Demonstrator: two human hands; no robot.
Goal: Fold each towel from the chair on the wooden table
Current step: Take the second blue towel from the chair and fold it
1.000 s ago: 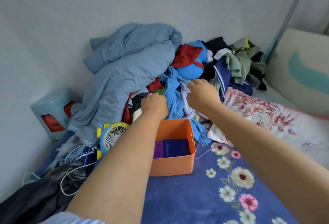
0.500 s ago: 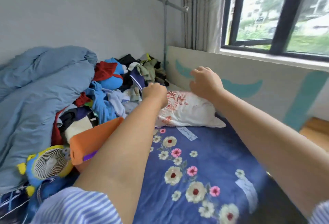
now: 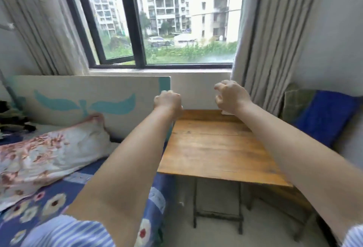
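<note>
Both hands, left hand [image 3: 167,101] and right hand [image 3: 231,95], are hovering with fingers curled, holding nothing; the blue towel [image 3: 326,117] could be sliding off the chair if grabbed carelessly.

No text, label, brand, number or sign can be read anywhere in this view.

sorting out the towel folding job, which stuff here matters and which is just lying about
For the job:
blue towel
green towel
wooden table
left hand
right hand

Just lying about:
floral pillow
curtain
</note>
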